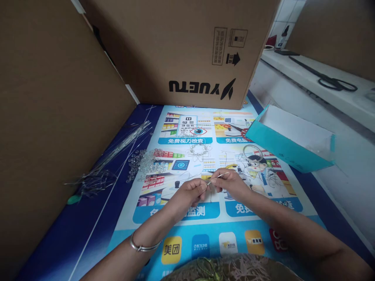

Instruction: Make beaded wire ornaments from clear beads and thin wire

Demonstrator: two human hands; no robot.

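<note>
My left hand (191, 191) and my right hand (227, 182) meet over the printed poster mat (205, 230), fingertips pinched together. Between them runs a thin silvery wire (218, 175), which curves up from my right fingers; a small clear bead seems to sit where the fingertips meet, too small to be sure. A silver bangle (143, 246) is on my left wrist. A pile of clear beads (145, 162) lies to the left of my hands. A finished beaded wire flower (198, 150) rests farther back on the mat.
A bundle of clear strands and wires (117, 154) lies at the left by a cardboard wall (52, 117). A large cardboard box (181, 50) stands behind. A teal open box (288, 138) sits at right, a wire ring (253, 152) beside it. Scissors (334, 82) lie on the white ledge.
</note>
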